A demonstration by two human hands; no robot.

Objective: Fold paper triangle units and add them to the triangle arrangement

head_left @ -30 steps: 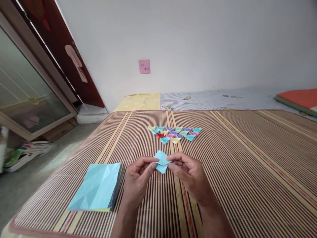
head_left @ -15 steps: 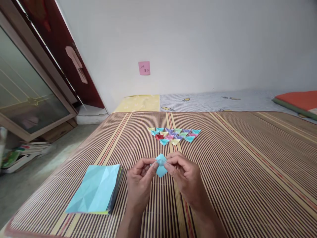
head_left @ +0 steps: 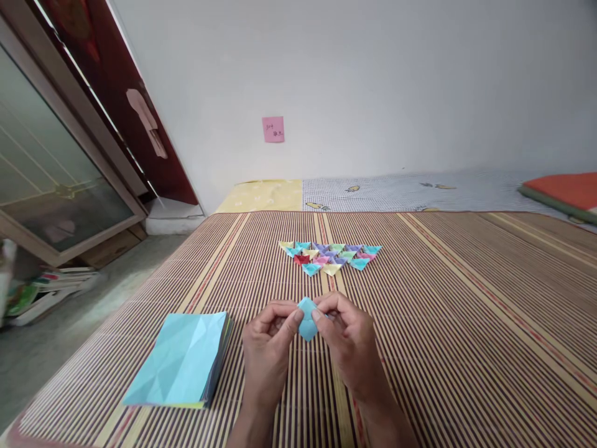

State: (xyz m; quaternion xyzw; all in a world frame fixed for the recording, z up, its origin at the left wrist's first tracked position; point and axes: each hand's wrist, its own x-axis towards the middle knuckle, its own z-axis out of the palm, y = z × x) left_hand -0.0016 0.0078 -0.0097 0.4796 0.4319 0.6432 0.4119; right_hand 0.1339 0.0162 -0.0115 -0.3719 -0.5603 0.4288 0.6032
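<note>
At left, a stack of paper (head_left: 180, 358), creased blue sheet on top, lies on the striped mat (head_left: 448, 348). The left hand's (head_left: 268, 339) fingers pinch one side of a small folded blue paper (head_left: 308, 322), over the mat; its front slit, visible a second ago, no longer shows, so its folding seems under way. The pink note (head_left: 273, 129) perhaps reads "304"; the rest is illegible. Folded pieces (head_left: 321, 260) lie beyond. The right hand's (head_left: 347, 336) fingers pinch the paper's other side.
</note>
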